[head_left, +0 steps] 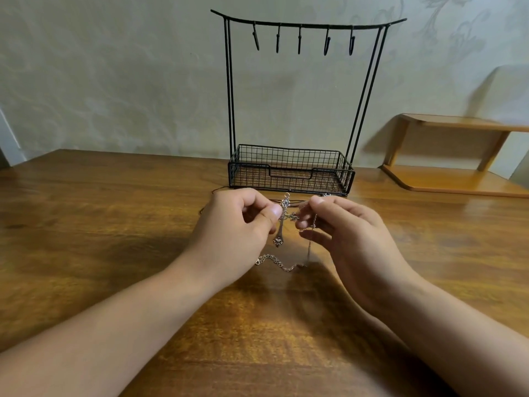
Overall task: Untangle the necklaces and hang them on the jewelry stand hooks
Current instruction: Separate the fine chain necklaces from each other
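- Between the two hands, just near of the stand (292, 110), hangs a cross pendant (282, 222), lifted above the table (100, 224).
- Left hand (237, 233): fingers curled, thumb and forefinger pinching the pendant's left side.
- Right hand (352, 242): fingertips pinching a silver chain (282, 264) at the pendant's right; the chain drops from it and trails leftward on the table.
- Dark cord (217, 192): on the table, far of the hands.
- Hooks (300, 40): all five bare.
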